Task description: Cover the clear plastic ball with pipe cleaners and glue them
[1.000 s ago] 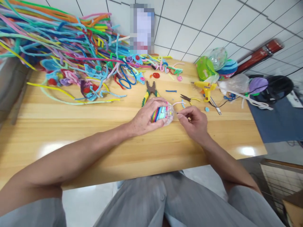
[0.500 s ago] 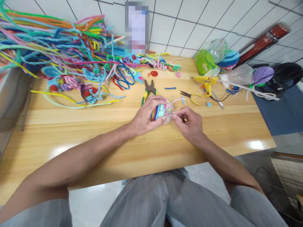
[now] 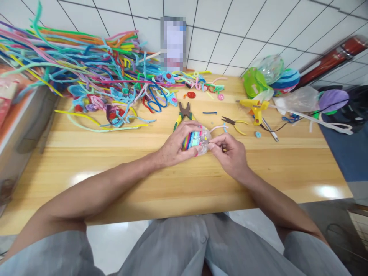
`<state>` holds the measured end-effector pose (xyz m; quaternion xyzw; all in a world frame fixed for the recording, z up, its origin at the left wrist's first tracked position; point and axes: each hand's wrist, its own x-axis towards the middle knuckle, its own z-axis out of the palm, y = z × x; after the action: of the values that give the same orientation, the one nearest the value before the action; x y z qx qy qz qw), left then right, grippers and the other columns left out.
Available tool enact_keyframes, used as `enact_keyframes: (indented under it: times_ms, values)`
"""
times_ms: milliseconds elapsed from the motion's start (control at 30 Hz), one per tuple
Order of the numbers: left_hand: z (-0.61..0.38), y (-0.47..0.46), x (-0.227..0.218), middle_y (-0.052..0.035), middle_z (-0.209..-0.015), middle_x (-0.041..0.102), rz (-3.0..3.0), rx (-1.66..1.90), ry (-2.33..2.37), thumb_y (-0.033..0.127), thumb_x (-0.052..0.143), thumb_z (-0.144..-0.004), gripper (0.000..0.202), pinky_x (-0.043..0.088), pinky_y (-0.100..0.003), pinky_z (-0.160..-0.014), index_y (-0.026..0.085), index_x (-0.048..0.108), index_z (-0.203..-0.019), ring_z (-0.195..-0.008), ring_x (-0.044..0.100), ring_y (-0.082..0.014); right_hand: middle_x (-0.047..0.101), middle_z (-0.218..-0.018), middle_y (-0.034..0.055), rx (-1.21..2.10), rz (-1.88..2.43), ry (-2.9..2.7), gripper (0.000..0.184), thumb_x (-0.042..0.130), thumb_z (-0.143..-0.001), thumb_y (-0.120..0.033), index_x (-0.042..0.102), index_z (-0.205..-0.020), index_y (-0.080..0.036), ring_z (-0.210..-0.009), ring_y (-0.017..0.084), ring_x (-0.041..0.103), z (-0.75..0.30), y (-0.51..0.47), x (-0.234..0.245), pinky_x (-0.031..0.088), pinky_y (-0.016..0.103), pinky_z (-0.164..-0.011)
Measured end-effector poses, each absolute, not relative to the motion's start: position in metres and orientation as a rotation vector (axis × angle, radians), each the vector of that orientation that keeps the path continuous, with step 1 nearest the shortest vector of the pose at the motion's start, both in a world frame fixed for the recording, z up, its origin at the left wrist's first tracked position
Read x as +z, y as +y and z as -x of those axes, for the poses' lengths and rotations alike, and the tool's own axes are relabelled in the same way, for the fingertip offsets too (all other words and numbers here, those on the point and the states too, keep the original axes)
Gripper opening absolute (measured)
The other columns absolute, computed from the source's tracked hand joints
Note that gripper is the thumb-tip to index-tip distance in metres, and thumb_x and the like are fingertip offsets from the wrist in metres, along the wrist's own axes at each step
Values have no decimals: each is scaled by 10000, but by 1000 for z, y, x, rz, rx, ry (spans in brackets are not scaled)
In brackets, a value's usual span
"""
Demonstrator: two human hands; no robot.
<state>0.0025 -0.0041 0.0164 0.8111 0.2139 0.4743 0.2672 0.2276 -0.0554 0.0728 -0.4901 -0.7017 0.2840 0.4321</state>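
My left hand (image 3: 179, 143) is wrapped round a clear plastic, rounded piece (image 3: 205, 137) banded with rainbow stripes of pipe cleaner, holding it on or just above the table. At its right end my right hand (image 3: 229, 151) pinches thumb and forefinger together against the plastic; what is between the tips is too small to make out. A pale pink pipe cleaner (image 3: 217, 128) sticks out beyond the piece. Behind my left hand lie green-and-yellow pliers (image 3: 184, 111), jaws pointing away. Yellow-handled long-nose pliers (image 3: 234, 123) rest beyond my right hand.
Heaped pipe cleaners (image 3: 86, 65) cover the back left of the wooden table (image 3: 161, 191). A blurred-out phone (image 3: 173, 44) leans on the tiled wall. To the right are a yellow glue gun (image 3: 254, 109) with its cord, a green bag (image 3: 254, 82) and a red cylinder (image 3: 333, 59).
The camera view has shifted, so the tabletop things appear further right and slightly lower. Both hands keep nearly the same grip on the striped piece.
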Motion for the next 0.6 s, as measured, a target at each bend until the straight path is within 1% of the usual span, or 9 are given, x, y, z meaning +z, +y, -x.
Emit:
enact_keyframes:
  times_ms: [100,200,367,500,600]
  values:
    - [-3,-6,18,-169,-1456,644,-2169,1266,590,410,714,-1039,471,550,-529,-1158,246,542,-1445,-1401,627,-303,593,-637,-64,910,1231,-1643,72,708,-905,-256,681,-846,-225,-539,96,506,-227,-53,71,370,226,-501]
    - [-3,-7,19,-168,-1460,639,-2147,1265,602,387,713,-1036,458,550,-521,-1156,254,546,-1441,-1400,629,-308,607,-652,-54,1001,1248,-1589,69,717,-896,-268,688,-850,-226,-556,101,527,-226,-53,70,381,229,-513]
    - [-2,-6,20,-163,-1428,652,-2153,1290,595,418,723,-1029,462,554,-516,-1145,254,550,-1425,-1360,647,-306,600,-646,-56,871,1245,-1664,62,710,-918,-259,706,-863,-230,-541,99,517,-224,-56,69,385,235,-511]
    - [-2,-8,19,-155,-1418,659,-2142,1298,621,369,706,-1039,425,546,-509,-1157,252,553,-1417,-1370,642,-300,582,-644,-63,700,1219,-1760,76,698,-942,-225,715,-869,-236,-524,91,488,-222,-60,69,366,243,-510]
    - [-4,-11,18,-153,-1430,647,-2105,1296,623,385,679,-1056,405,545,-515,-1165,259,552,-1418,-1380,633,-300,594,-659,-59,605,1215,-1817,83,692,-950,-203,716,-880,-240,-541,97,497,-221,-62,68,369,253,-526]
